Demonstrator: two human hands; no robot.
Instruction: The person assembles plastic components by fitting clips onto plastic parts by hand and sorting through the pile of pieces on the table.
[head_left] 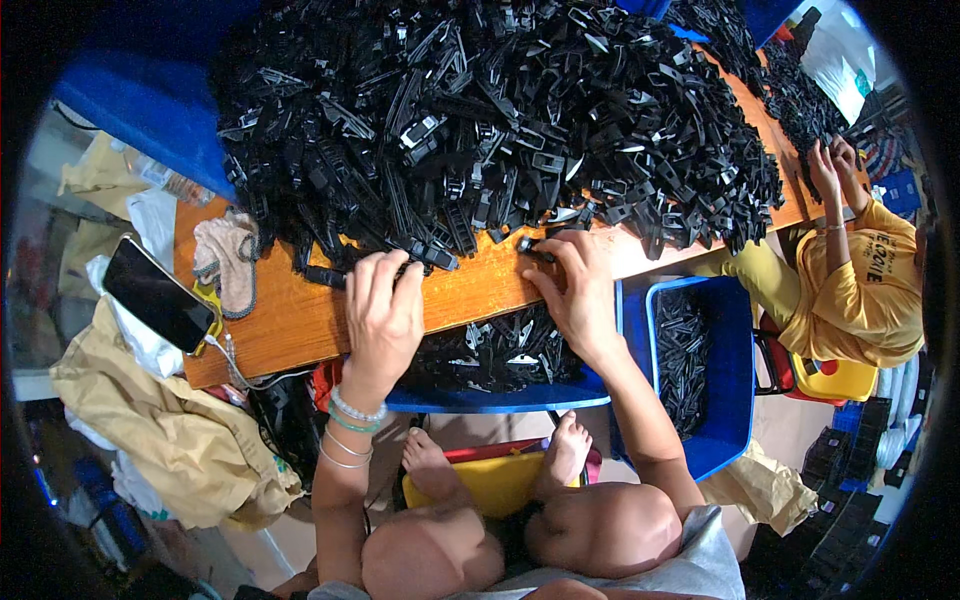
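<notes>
At the near edge of the wooden table, my left hand [385, 305] is curled with its fingers bent down. What it holds, if anything, is hidden. A short black plastic part [325, 276] lies beside its fingers, and a black buckle-like piece [435, 256] is just beyond its thumb side. My right hand [578, 295] reaches over the edge with thumb and forefinger apart. Its forefinger touches a small black part with a round end [528, 245]. Beyond both hands rises a big heap of black plastic buckle-like parts [500, 120].
Under the table edge [270, 340] a blue bin [480, 400] holds black parts; another blue bin [735, 430] stands to its right. On the left are a phone [160, 295], a cloth [228, 255] and brown paper [170, 420]. A person in yellow [860, 280] works at the far right.
</notes>
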